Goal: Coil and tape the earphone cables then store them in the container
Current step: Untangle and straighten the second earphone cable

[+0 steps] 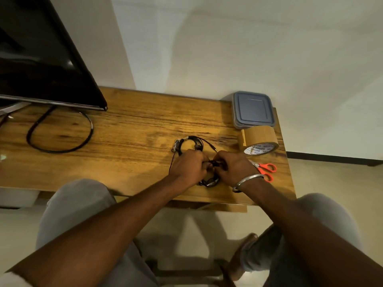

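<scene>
Black earphone cables point(209, 181) lie bunched on the wooden table point(128, 129) between my two hands. My left hand point(189, 165) and my right hand point(233, 167) both have their fingers curled round the cable bundle, close together. A second looped earphone cable point(189, 141) lies just beyond my left hand. A roll of brown tape point(259, 141) stands on its side to the right. Behind it a grey-blue lidded container point(253, 109) sits shut at the table's far right corner. Orange-handled scissors point(267, 169) lie by my right wrist.
A dark monitor point(41, 59) stands at the back left with a thick black cable loop point(60, 133) under it. A white wall rises behind the table. My knees and a chair are below the table's front edge point(145, 193).
</scene>
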